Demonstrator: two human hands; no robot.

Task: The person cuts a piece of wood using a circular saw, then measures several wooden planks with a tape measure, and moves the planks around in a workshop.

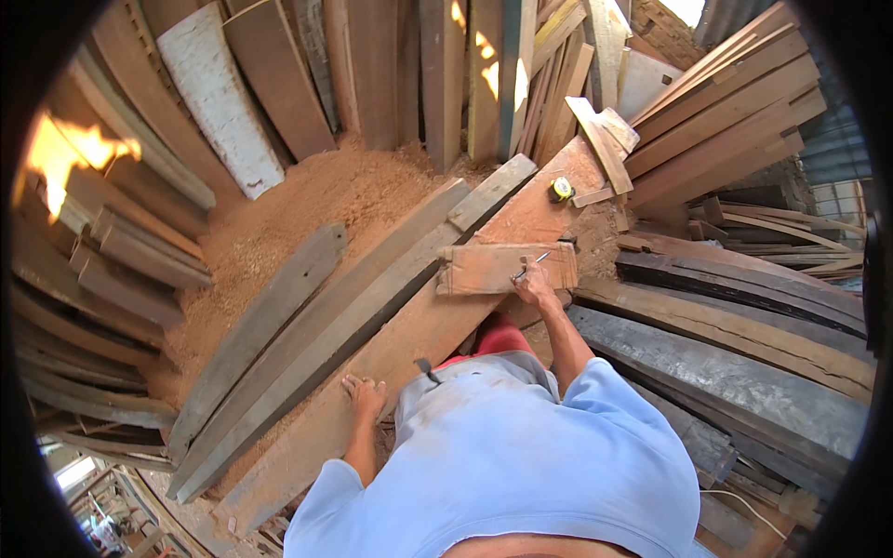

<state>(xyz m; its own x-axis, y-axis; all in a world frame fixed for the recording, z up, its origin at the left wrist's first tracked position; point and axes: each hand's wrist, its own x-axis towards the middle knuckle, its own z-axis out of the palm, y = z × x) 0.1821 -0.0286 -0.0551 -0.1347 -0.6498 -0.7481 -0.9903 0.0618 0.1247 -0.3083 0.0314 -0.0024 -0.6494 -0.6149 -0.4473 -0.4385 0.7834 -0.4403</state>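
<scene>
My right hand (533,283) is closed around a slim pen (541,258), held over a short, worn wooden board (474,270). That board lies across a long, wide plank (321,437) that runs from the lower left to the upper right. My left hand (365,395) rests on the plank with its fingers spread, holding nothing. A yellow and black tape measure (560,190) sits farther up the plank, beyond the short board.
Sawdust (260,223) covers the ground ahead and to the left. Grey beams (326,363) lie alongside the plank. Boards (372,65) lean upright along the far side. Stacked timber (726,344) fills the right, and a wood scrap (600,144) lies on the plank's far end.
</scene>
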